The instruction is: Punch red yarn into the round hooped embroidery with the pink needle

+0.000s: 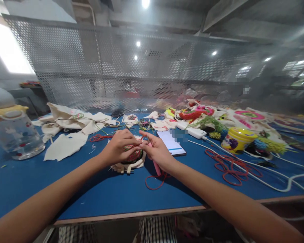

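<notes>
My right hand (157,152) is closed around a pink-handled tool (155,167), its handle slanting down below the palm; the working end is hidden among the fingers. My left hand (123,145) has its fingertips pinched together against the right fingertips, where a bit of red yarn shows. Under the left hand lies a round hooped piece of cream cloth (128,167) with green and red yarn worked into it. A loop of red yarn (153,187) rests on the table below the handle, and another red strand (98,137) lies left of the left hand.
A phone (171,143) lies right of my hands, with a white power strip (192,131) behind it. White cables and tangled red yarn (230,167) spread rightward near a yellow tub (238,140). A water bottle (15,131) stands left. Cloth scraps (68,145) and a perforated metal screen (142,67) are behind.
</notes>
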Demonstrator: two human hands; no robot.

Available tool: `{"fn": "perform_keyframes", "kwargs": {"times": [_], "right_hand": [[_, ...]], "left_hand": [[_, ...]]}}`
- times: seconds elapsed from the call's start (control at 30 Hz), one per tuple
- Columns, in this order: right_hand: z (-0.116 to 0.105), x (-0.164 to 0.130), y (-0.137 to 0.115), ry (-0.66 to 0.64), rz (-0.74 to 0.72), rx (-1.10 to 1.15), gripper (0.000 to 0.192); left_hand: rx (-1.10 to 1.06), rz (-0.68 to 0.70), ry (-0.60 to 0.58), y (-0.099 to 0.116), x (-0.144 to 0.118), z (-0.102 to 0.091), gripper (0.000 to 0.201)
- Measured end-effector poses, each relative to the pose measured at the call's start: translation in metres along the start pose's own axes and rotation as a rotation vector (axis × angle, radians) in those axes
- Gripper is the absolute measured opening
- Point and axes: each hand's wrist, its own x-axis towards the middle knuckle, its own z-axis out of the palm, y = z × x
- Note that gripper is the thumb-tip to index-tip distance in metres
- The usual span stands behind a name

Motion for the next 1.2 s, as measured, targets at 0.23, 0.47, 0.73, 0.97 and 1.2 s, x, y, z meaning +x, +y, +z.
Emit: {"fn": "perform_keyframes", "kwargs": {"times": [0.23,0.47,0.73,0.97,1.2], "right_hand": [[0.005,-0.003,0.001,-0.043,-0.100,-0.016,0.035],[0.006,-0.003,0.000,-0.035,-0.094,-0.001,0.030],[0.003,0.000,-0.003,0.060,-0.080,0.088,0.043],[0.001,0.001,-0.001,0.080,-0.035,0.067,0.043],[-0.001,0.002,0.001,0.072,-0.016,0.098,0.036]], "left_hand": [[-0.048,-0.068,0.037,0.005,0.001,0.001,0.014],[0.009,-0.111,-0.004,0.012,0.001,0.010,0.017],[0.003,-0.189,0.124,0.010,-0.001,0.012,0.016],[0.079,0.000,0.181,0.005,-0.004,0.013,0.013],[-0.041,-0.006,0.183,-0.003,-0.005,0.015,0.015]]}}
